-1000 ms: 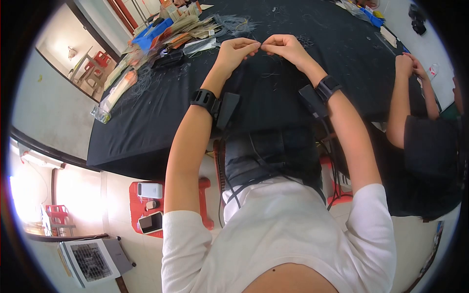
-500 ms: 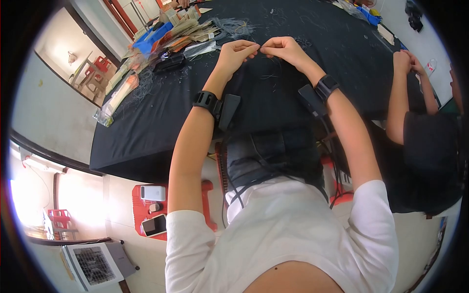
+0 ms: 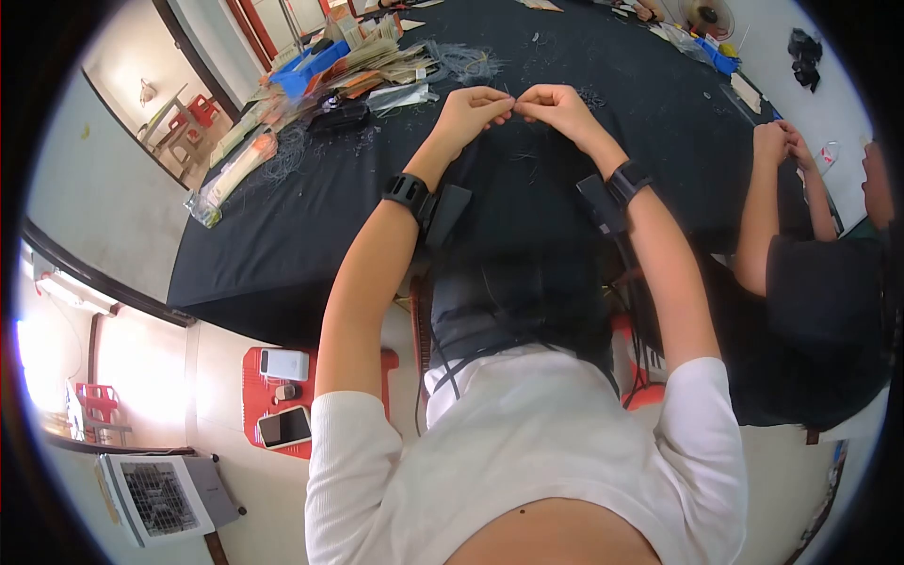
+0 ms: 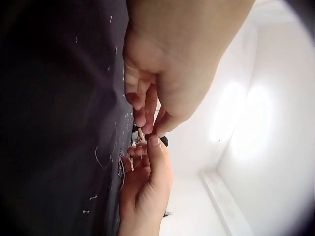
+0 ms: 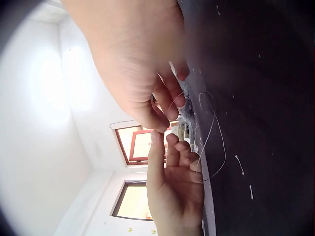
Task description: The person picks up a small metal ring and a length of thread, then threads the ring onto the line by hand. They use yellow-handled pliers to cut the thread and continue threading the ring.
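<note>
Above the black-covered table, my left hand (image 3: pixel 468 115) and right hand (image 3: pixel 563 111) meet at their fingertips, thumbs against index fingers. Both pinch a thin, clear nylon line (image 5: pixel 225 147), which hangs in a loose loop beside the fingers in the right wrist view. Its pinched part is hidden between the fingertips. In the left wrist view, the right hand (image 4: pixel 147 189) shows below the left, its thumb nearly straight. The other fingers of both hands are bent loosely. Short line offcuts (image 5: pixel 239 165) lie on the black cloth close by.
Paper packets (image 3: pixel 381 55), a blue tray (image 3: pixel 311 68) and a tangle of clear line (image 3: pixel 466 62) lie at the back left. A black case (image 3: pixel 339 118) sits before them. Another person's hands (image 3: pixel 774 141) are at the right. A red stool (image 3: pixel 252 395) holds phones.
The head view has shifted slightly, showing more of the table's far end. Both hands stay fingertip to fingertip, with only slight finger movement.
</note>
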### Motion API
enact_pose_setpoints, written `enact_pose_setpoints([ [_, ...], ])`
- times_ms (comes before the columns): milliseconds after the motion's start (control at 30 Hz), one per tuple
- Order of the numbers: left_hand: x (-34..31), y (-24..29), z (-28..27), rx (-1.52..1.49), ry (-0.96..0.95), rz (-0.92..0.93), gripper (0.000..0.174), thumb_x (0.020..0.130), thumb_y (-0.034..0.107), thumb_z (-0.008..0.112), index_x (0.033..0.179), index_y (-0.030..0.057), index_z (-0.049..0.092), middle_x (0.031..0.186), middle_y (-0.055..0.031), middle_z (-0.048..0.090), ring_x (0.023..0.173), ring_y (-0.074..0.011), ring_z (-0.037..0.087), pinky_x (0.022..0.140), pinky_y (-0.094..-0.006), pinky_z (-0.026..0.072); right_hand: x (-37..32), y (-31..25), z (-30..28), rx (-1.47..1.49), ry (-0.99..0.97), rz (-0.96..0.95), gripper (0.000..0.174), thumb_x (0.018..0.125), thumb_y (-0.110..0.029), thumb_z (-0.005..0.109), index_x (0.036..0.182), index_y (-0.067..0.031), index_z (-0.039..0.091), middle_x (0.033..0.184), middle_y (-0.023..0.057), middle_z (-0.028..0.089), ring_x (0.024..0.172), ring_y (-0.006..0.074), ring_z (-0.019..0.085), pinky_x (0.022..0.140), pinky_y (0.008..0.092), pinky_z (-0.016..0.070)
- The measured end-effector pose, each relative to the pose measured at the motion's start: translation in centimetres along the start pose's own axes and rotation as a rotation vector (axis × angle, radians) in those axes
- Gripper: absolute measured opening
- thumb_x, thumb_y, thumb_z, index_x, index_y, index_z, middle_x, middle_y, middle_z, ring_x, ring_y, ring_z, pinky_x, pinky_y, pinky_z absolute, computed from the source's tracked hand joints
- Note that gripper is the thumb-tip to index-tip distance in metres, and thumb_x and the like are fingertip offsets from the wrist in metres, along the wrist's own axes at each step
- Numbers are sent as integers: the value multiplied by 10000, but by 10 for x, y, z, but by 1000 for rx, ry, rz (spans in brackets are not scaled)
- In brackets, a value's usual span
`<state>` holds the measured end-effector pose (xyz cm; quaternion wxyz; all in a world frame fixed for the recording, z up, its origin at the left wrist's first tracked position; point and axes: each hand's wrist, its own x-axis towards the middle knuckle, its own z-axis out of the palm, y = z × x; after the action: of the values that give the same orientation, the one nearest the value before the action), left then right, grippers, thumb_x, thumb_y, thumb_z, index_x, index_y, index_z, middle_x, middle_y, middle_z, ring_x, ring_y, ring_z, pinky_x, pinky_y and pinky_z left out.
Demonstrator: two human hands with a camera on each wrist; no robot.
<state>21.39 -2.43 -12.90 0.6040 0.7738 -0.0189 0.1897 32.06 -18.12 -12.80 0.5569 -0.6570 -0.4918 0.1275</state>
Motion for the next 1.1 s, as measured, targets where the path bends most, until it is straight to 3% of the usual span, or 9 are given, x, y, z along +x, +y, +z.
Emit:
enact_pose_setpoints([
  [433,1,-1,-1,-12,-8,-38,207,793,133,646,967,21,643,806,-40,649,707,-86,576,583,-192,412,-3,-5,-1,8,8,27,138,821,-126,602,891,-16,646,772,11,624,703,61,556,655,187,441],
  [533,0,1,-1,0,-33,-45,230,818,170,602,986,16,633,847,-42,639,749,-86,566,608,-186,393,-3,-7,-1,-3,11,46,139,821,-129,603,892,-18,647,772,12,626,702,61,558,658,187,441],
  [1100,3,-1,-1,-8,-15,-22,205,795,161,633,946,24,651,802,-36,646,708,-82,575,595,-196,417,-2,-7,-1,-1,13,17,147,816,-136,603,888,-15,646,749,9,618,685,63,549,649,194,435],
])
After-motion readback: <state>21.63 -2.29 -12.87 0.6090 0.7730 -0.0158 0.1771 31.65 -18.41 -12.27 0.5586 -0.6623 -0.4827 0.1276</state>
